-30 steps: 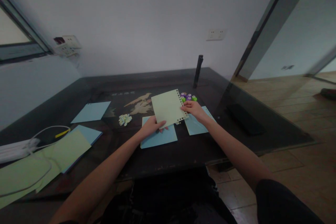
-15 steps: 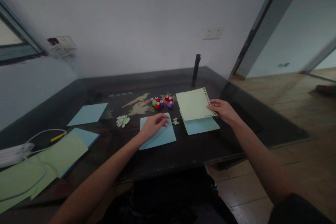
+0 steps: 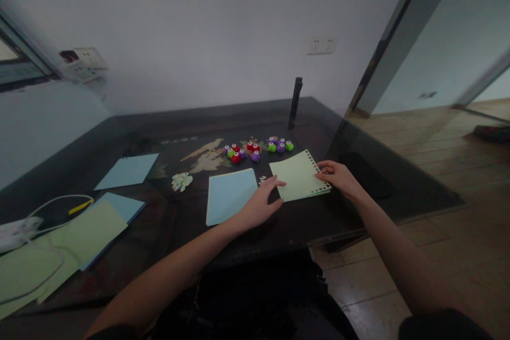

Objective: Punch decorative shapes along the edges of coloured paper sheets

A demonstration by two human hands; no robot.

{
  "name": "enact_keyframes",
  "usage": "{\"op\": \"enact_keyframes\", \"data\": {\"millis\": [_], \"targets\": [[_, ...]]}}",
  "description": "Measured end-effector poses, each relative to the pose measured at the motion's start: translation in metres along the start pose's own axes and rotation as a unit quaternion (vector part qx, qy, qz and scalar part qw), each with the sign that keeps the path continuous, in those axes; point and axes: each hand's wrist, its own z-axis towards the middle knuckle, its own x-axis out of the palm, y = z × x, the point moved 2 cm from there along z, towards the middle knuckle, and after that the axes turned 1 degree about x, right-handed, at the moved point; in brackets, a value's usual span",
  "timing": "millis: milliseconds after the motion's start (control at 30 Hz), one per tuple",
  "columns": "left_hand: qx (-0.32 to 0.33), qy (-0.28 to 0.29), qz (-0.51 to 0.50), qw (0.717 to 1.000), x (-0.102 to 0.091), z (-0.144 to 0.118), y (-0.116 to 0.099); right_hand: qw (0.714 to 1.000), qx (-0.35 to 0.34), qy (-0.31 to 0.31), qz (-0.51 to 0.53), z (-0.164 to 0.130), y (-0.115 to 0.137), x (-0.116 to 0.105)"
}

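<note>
Green sheet (image 3: 298, 175) flat on the dark surface (image 3: 279, 226), right of the blue sheet (image 3: 230, 195), with its punched edge turned to the right. Left hand (image 3: 258, 207) resting on its near left corner, fingers (image 3: 274, 185) spread flat to hold it down. Right hand (image 3: 338, 176) at the punched edge, fingers lightly curled on the paper, pinching nothing. Small punches (image 3: 255, 150) in a row just beyond, paper bits (image 3: 181, 180) to the left. Bare room near the front edge; surface edge close on the right.
</note>
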Motion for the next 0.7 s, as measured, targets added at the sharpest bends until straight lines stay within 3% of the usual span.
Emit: {"op": "enact_keyframes", "data": {"millis": [67,167,467,700], "targets": [[0.046,-0.005,0.114,0.992,0.003,-0.002,0.003,1.0,-0.011,-0.007,-0.016,-0.001,-0.001,0.0],[0.079,0.011,0.183,0.98,0.009,-0.007,0.006,0.999,-0.025,-0.015,-0.024,-0.001,-0.002,0.0],[0.091,0.041,0.262,0.96,0.012,-0.011,0.011,0.997,-0.035,-0.029,-0.061,0.002,-0.008,0.002],[0.111,0.04,0.298,0.947,0.013,-0.013,0.011,0.971,-0.11,-0.092,-0.19,-0.002,-0.005,0.0]]}}
